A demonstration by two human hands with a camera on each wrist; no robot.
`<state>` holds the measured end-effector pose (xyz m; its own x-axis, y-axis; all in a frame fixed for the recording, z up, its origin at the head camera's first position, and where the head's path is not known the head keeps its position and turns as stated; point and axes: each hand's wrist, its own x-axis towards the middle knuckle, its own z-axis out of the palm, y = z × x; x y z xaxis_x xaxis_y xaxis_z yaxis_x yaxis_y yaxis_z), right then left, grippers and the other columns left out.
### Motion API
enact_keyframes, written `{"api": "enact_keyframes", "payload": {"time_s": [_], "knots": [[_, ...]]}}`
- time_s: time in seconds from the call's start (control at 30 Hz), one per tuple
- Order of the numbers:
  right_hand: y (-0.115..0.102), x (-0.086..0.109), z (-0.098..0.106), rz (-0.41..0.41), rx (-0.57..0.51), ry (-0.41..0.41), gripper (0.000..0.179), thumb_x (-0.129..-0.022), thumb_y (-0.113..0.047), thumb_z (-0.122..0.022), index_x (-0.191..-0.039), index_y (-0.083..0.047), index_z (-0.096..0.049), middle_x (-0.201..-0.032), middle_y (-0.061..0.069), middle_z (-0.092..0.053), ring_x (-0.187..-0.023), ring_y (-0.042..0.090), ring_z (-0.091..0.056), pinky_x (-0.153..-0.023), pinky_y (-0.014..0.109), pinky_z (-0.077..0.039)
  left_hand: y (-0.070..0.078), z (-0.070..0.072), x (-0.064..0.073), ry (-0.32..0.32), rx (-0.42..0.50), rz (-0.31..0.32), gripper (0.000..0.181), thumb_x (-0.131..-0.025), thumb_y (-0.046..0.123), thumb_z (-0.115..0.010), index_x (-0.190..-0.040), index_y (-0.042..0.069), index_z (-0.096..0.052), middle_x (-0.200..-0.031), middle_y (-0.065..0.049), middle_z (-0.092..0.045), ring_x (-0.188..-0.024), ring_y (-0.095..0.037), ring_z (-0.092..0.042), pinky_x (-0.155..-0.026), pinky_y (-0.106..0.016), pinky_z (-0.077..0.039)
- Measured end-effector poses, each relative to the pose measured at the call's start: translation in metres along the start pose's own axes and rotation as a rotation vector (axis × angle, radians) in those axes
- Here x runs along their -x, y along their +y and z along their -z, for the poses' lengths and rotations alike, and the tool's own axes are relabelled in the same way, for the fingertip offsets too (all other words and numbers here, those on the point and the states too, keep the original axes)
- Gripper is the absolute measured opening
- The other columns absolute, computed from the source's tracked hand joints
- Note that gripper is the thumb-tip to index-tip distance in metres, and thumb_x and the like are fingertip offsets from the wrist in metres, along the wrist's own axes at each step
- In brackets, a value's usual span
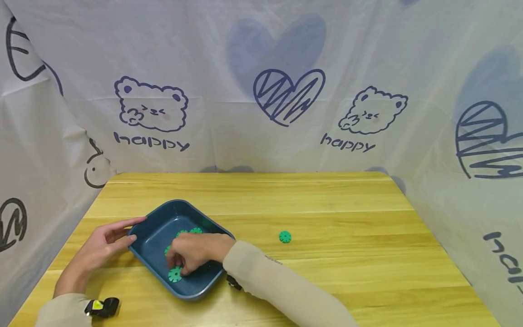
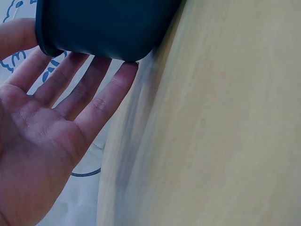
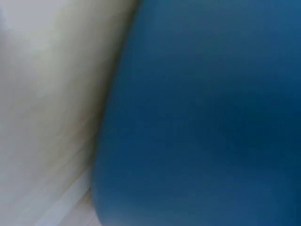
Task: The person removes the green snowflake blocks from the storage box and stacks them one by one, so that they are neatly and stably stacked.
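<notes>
A dark blue plastic tub (image 1: pixel 153 268) stands on the table's left half. My left hand (image 1: pixel 100 245) is at its left corner, thumb at the rim; in the left wrist view the fairly straight fingers touch the outer wall. Inside the tub, my right hand (image 1: pixel 194 250) has its fingers curled downward, pinching a green notched disc (image 1: pixel 175 274) near the front wall. More green discs (image 1: pixel 196 230) lie beyond and beside that hand, partly hidden by it. The right wrist view shows only the blurred tub wall (image 3: pixel 197 117).
One green disc (image 1: pixel 285 237) lies by itself on the wooden table (image 1: pixel 347 263), right of the tub. White cloth (image 1: pixel 220 59) with bear and heart drawings hangs behind the table and at both sides.
</notes>
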<state>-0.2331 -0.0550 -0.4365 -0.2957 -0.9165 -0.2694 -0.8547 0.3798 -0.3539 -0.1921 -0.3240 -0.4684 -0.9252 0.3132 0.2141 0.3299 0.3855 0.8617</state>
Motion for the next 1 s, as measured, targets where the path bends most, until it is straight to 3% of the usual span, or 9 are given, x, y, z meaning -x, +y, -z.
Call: {"api": "enact_keyframes", "payload": {"time_s": [0.2, 0.47, 0.7, 1.0], "knots": [[0.002, 0.006, -0.001, -0.009, 0.005, 0.034, 0.024, -0.087, -0.020, -0.082, -0.111, -0.017, -0.080, -0.096, -0.011, -0.076, -0.083, -0.008, -0.064, -0.075, 0.002, -0.047, 0.001, 0.000, 0.000, 0.000, -0.001, -0.008, 0.046, -0.100, 0.001, -0.060, -0.146, -0.003, -0.054, -0.137, 0.032, -0.057, -0.121, 0.017, -0.055, -0.092, -0.004, -0.048], [0.008, 0.011, -0.003, 0.019, -0.033, 0.067, 0.022, -0.086, -0.016, -0.082, -0.108, -0.012, -0.080, -0.095, -0.007, -0.078, -0.080, -0.008, -0.064, -0.073, 0.001, -0.047, 0.006, 0.001, 0.000, -0.005, -0.016, 0.033, 0.045, -0.102, 0.006, -0.060, -0.146, -0.004, -0.053, -0.135, 0.035, -0.056, -0.119, 0.018, -0.056, -0.091, -0.005, -0.048], [0.007, 0.011, -0.002, 0.043, 0.014, 0.026, 0.031, -0.088, -0.025, -0.083, -0.118, -0.017, -0.078, -0.098, -0.010, -0.072, -0.083, -0.004, -0.060, -0.074, 0.004, -0.045, 0.005, 0.001, 0.000, -0.002, -0.005, 0.017, 0.045, -0.101, 0.004, -0.060, -0.146, -0.004, -0.054, -0.136, 0.034, -0.056, -0.120, 0.017, -0.057, -0.092, -0.004, -0.048], [0.001, 0.011, -0.003, 0.051, 0.007, -0.010, 0.022, -0.089, -0.019, -0.082, -0.110, -0.017, -0.078, -0.100, -0.010, -0.073, -0.084, -0.005, -0.061, -0.075, 0.004, -0.046, 0.006, 0.000, 0.000, 0.003, -0.025, 0.029, 0.046, -0.102, 0.006, -0.060, -0.146, -0.003, -0.053, -0.135, 0.035, -0.055, -0.119, 0.019, -0.056, -0.091, -0.005, -0.048]]}}
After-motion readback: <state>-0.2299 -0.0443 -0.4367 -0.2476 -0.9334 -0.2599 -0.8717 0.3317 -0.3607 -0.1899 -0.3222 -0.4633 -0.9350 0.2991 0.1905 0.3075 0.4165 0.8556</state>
